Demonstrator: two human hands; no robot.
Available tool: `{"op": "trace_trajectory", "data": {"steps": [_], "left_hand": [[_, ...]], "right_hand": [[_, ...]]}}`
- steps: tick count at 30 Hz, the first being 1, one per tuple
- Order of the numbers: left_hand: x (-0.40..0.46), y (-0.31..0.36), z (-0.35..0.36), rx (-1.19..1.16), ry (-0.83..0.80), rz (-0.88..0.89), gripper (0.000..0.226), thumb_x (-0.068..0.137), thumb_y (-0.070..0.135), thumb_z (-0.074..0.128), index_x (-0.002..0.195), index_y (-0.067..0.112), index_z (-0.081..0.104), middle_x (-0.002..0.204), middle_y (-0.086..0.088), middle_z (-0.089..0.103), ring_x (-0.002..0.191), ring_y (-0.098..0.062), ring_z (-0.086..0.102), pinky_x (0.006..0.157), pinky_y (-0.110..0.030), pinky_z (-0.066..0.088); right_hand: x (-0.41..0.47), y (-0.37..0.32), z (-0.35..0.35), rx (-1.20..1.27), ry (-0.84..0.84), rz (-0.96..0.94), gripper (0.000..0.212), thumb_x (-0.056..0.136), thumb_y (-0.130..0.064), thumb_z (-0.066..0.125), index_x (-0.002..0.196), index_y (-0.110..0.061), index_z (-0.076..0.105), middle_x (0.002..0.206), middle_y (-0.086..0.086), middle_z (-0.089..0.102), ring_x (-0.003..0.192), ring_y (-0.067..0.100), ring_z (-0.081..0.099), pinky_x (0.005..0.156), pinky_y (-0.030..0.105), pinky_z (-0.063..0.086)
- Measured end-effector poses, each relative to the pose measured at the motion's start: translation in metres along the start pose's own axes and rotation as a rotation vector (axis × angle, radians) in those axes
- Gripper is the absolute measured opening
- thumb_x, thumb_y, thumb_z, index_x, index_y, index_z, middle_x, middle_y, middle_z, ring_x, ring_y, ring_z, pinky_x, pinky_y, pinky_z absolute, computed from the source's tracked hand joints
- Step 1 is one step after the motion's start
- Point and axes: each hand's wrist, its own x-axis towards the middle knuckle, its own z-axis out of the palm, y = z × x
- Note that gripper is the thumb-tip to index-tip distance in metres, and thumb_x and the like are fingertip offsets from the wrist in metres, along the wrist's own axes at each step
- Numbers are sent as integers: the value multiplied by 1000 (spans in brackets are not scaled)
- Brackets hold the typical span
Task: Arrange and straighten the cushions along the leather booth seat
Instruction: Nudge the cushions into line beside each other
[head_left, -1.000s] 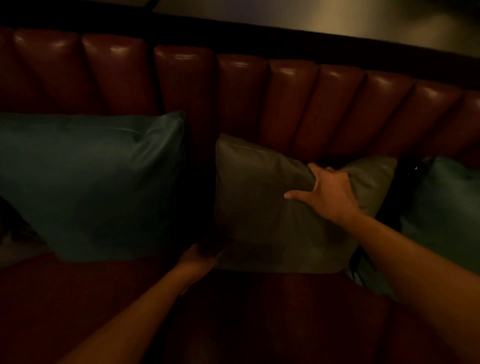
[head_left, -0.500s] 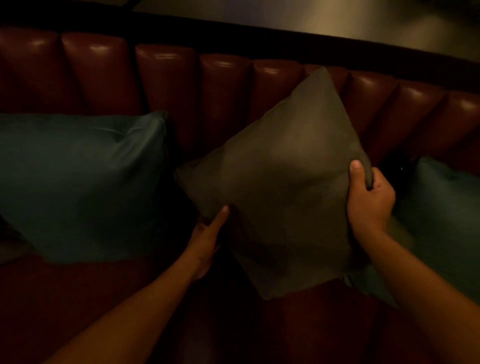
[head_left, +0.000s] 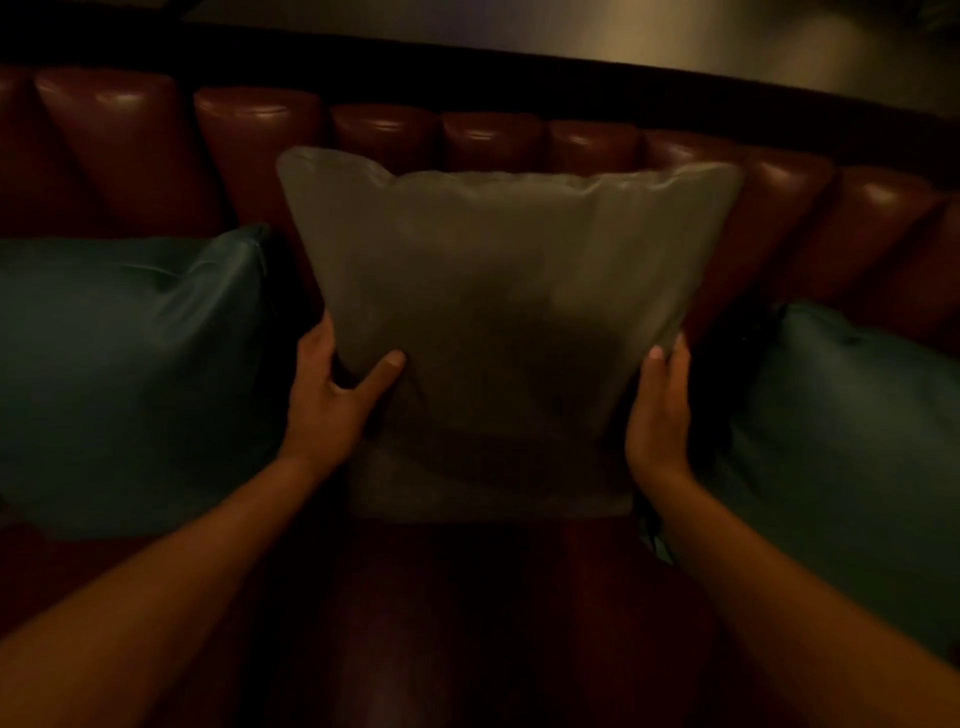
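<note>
Grey cushion (head_left: 498, 312): soft, light, pliable; left hand (head_left: 332, 400) and right hand (head_left: 660, 410) clamp its edges at 9 and 3 o'clock.

An olive-grey cushion (head_left: 498, 322) stands upright and square against the tufted red leather booth back (head_left: 260, 140), its lower edge on the seat (head_left: 467, 597), between two teal cushions, one at left (head_left: 130, 374), one at right (head_left: 852, 431), both leaning on the backrest.

Middle cushion (head_left: 498, 291) between two cushions (head_left: 130, 374) (head_left: 852, 441), before the backrest (head_left: 260, 140).
</note>
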Motion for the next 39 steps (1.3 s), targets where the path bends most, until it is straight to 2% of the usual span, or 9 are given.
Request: {"op": "trace_trajectory", "data": {"steps": [3,6,10,14,21,27,31,35,39], "left_hand": [[-11,-14,2,-62,-142,-132,89,76,55,81,152,44,36,154,15,42,139,-7,44,111,-33,45],[-24,-27,14,-79,-205,-182,110,82,23,81,158,48,5,157,21,31,138,-2,38,92,-7,45],[-12,-27,25,13,-96,-82,119,71,36,86,159,44,7,162,13,31,144,-4,35,113,-27,35],[5,-18,30,-4,-99,-111,117,68,40,86,158,41,11,156,11,40,136,-8,44,112,-32,37],[-1,-34,20,42,-139,-103,104,66,58,86,152,45,29,149,11,51,133,-14,53,113,-44,41],[-2,-30,30,108,-48,-63,98,81,36,81,157,35,19,158,5,41,142,-13,39,118,-45,32],[-43,-14,58,378,72,130,86,86,59,58,158,26,27,165,-4,22,154,-19,20,125,-45,21],[-124,71,140,153,-236,589,58,86,22,62,141,7,50,158,-23,26,151,-19,28,122,-25,24],[-132,91,217,-46,-527,313,75,91,28,70,156,23,32,160,1,33,146,-12,37,115,-43,42]], "right_hand": [[-11,28,12,53,-90,74,79,98,-58,40,163,-18,20,167,-1,24,154,14,25,125,27,19],[-15,47,18,-16,-137,99,106,81,-84,53,163,-35,10,170,-6,20,154,9,25,126,40,26],[-11,51,18,-113,-133,41,119,71,-90,60,162,-39,3,171,-7,16,155,10,20,125,43,27],[-7,42,21,-108,-147,19,118,78,-73,70,164,-33,-1,172,-6,12,156,10,17,126,42,25],[-21,35,17,-61,-111,-57,108,89,-42,78,166,-25,5,154,-25,16,137,-25,14,109,0,16],[-14,31,-4,-154,-182,-43,103,91,-50,73,165,-32,4,168,-2,22,149,6,23,119,23,23],[-6,26,-51,-214,7,-97,82,93,-40,72,161,-26,29,158,5,42,144,20,40,120,31,31],[8,23,-131,-277,288,-198,62,89,-35,68,147,-17,52,128,7,63,120,28,58,109,44,43],[19,39,-230,-422,693,-211,60,87,-40,68,137,-9,58,127,16,64,119,37,57,106,45,39]]}}
